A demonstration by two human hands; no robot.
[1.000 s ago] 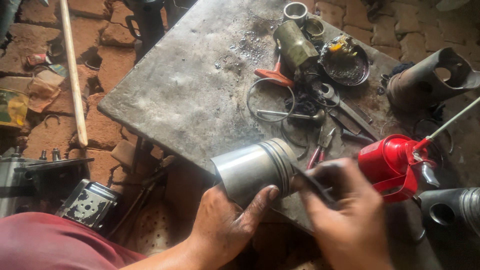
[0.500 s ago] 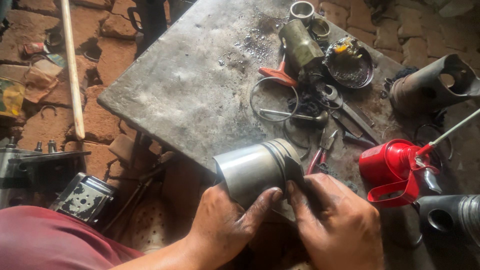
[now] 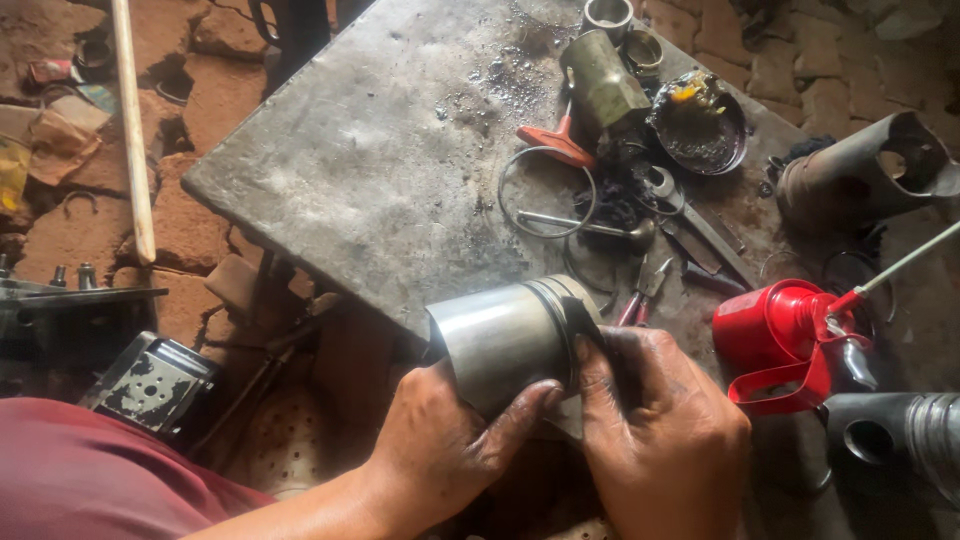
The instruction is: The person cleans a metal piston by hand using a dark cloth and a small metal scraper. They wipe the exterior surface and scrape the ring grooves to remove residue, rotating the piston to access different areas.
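Gripping the metal piston point(image 3: 505, 340) from below with my left hand point(image 3: 440, 450), I clench my right hand point(image 3: 655, 430) around its ringed end, red oil can point(image 3: 785, 335) just right of that grip.

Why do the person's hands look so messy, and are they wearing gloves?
No gloves. Both the left hand and the right hand are bare, smeared with dark grease, darkest on the fingers. The forearms are bare, with no watch or rings showing. A maroon garment lies beside the left arm.

free: bare plate point(image 3: 380, 170) left | blocked: oil can point(image 3: 775, 330), pliers point(image 3: 645, 290), rings point(image 3: 545, 190) right
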